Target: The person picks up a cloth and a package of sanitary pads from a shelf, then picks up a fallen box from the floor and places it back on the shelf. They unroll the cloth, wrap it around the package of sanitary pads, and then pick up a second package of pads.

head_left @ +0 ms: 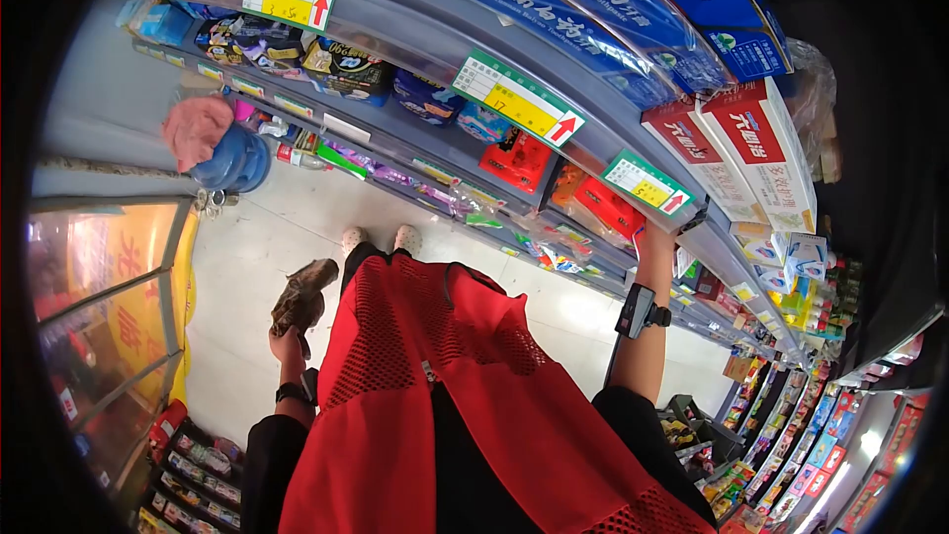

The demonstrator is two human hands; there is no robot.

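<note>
My left hand (287, 343) hangs low on the left, with its fingers wrapped round a dark brown crumpled cloth (301, 299). On the right, my right hand (656, 237) reaches in under the upper shelf's front edge, close to a red package (607, 208) on the lower shelf. Its fingers are mostly hidden by the shelf edge and a price tag (647, 184), so whether it touches or holds anything does not show. Another red package (516, 159) lies further left on that shelf.
Blue toothpaste boxes (573, 30) and white-and-red boxes (746, 143) fill the upper shelf. Beyond the shelf end, a blue water jug (232, 158) bears a pink cloth (197, 132). A glass-fronted cabinet (114, 307) stands on the left, above a rack of packaged goods (203, 460).
</note>
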